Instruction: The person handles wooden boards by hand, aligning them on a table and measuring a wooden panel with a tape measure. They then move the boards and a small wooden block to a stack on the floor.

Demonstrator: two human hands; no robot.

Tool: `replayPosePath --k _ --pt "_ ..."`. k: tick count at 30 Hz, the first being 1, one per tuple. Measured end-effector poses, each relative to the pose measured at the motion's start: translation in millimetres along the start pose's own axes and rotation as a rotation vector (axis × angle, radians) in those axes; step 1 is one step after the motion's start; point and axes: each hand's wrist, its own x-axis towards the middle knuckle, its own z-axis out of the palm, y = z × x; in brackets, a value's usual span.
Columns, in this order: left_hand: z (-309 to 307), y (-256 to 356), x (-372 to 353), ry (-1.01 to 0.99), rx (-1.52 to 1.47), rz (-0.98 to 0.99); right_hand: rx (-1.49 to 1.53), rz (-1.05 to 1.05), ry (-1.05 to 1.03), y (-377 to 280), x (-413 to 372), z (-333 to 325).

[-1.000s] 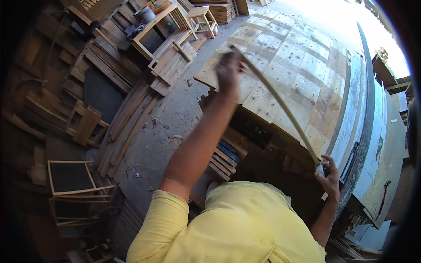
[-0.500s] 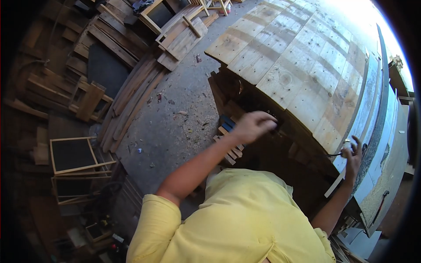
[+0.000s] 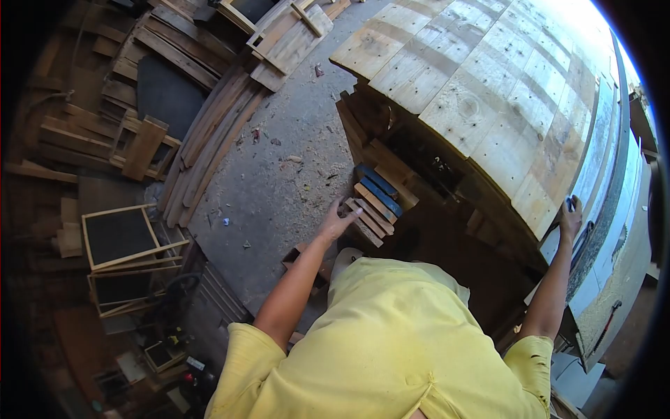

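My left hand [image 3: 338,223] is open, its thumb and fingers spread at the near ends of a stack of short wooden blocks [image 3: 370,222]. A blue-painted block [image 3: 381,190] lies among the pieces at the far side of that stack. On the right, my right hand [image 3: 571,222] is closed round a small blue-and-white object [image 3: 572,203], largely hidden by the fingers. It is beside the right edge of the plank tabletop [image 3: 481,112], over the pale boards alongside. A dark looped cord [image 3: 583,241] shows just beyond that wrist.
Long timber strips [image 3: 216,150] are piled on the left of the dusty concrete floor [image 3: 286,153]. Wood-framed dark panels [image 3: 120,239] stand lower left. A red-handled tool [image 3: 613,314] lies on the sawdust-covered board at right. Shadowed space lies under the tabletop.
My left hand has moved left and down from the tabletop's near edge to the wooden blocks, and its fingers have spread. My right hand has moved slightly up and right with the small object.
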Motion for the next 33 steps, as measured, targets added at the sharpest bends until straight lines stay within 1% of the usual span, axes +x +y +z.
replayPosePath --k 1,3,5,6,7,9,10,11,12,13,14,15,16,17,18,19,20,22,23,25,26,27,30,31,33 --pt "2.9 -2.6 -1.9 0.000 -0.005 -0.007 -0.029 -0.029 0.033 0.1 1.8 2.0" --pt "5.9 -4.5 -6.6 -0.090 -0.031 0.054 -0.086 -0.044 0.043 -4.2 2.4 -9.5" --pt "2.1 0.8 -12.6 -0.101 -0.068 0.029 0.072 0.145 0.138 -27.0 -6.8 -27.9" --pt "-0.3 2.2 -14.4 -0.071 -0.067 0.055 0.533 0.135 0.195 -13.7 1.1 -21.2" --pt "-2.4 -0.2 -16.6 -0.042 -0.065 0.079 0.698 0.122 0.269 -60.1 -25.8 -45.0" --pt "-8.9 -22.3 -13.9 -0.030 -0.076 0.045 0.889 0.074 0.407 -109.6 -57.2 -65.0" --pt "-15.0 -32.0 -13.4 -0.021 -0.081 0.022 0.885 0.080 0.407 -142.8 -80.3 -74.1" --pt "-24.0 -34.4 -20.1 -0.028 -0.075 0.017 0.907 -0.011 0.408 -178.3 -107.5 -82.7" --pt "-35.6 -33.5 -31.4 -0.105 -0.058 -0.024 0.925 -0.098 0.410 -203.8 -131.8 -85.9" --pt "-46.7 -36.6 -40.1 -0.185 -0.039 -0.063 0.953 -0.141 0.307 -214.3 -152.3 -75.9" --pt "-55.3 -50.2 -44.5 -0.202 -0.028 -0.064 0.956 -0.107 0.218 -247.3 -183.7 -71.4" --pt "-63.4 -68.4 -49.0 -0.215 -0.021 -0.045 0.932 -0.022 0.061 -271.4 -213.7 -63.2" --pt "-71.7 -82.4 -54.0 -0.226 -0.017 -0.027 0.829 0.047 -0.126 -279.1 -240.0 -47.6" --pt "-81.2 -86.4 -63.8 -0.241 -0.015 -0.032 0.779 -0.230 -0.229 -313.5 -264.9 -46.4" --pt "-91.0 -82.9 -76.0 -0.253 -0.005 -0.035 0.646 -0.362 -0.390 -308.4 -285.0 -22.1" --pt "-98.2 -79.8 -83.1 -0.260 0.001 -0.037 0.677 -0.404 -0.505 -311.3 -309.8 1.0" --pt "-103.1 -80.5 -86.6 -0.265 -0.007 -0.044 0.600 -0.367 -0.627 -317.2 -332.1 15.8" --pt "-111.7 -87.6 -92.3 -0.261 0.012 -0.027 0.347 -0.481 -0.738 -328.9 -360.2 38.2" --pt "-113.0 -96.2 -89.9 -0.262 0.004 -0.032 0.340 -0.484 -0.743 -328.1 -373.1 50.6" --pt "-108.2 -105.9 -82.1 -0.206 0.007 0.086 0.128 -0.655 -0.571 -321.9 -400.1 76.0" --pt "-105.5 -104.6 -79.5 -0.190 0.073 0.123 0.121 -0.673 -0.503 -316.1 -411.5 86.3" --pt "-102.8 -100.4 -75.2 -0.193 0.060 0.128 0.109 -0.680 -0.499 -317.9 -416.3 87.7" --pt "-93.1 -95.8 -69.0 -0.120 0.177 0.290 0.059 -0.654 -0.456 -320.3 -434.6 85.2" --pt "-91.5 -94.2 -67.2 -0.126 0.164 0.295 0.058 -0.671 -0.458 -321.6 -440.8 84.7" --pt "-89.0 -90.8 -63.0 -0.101 0.198 0.365 0.045 -0.695 -0.452 -323.8 -449.9 82.5"
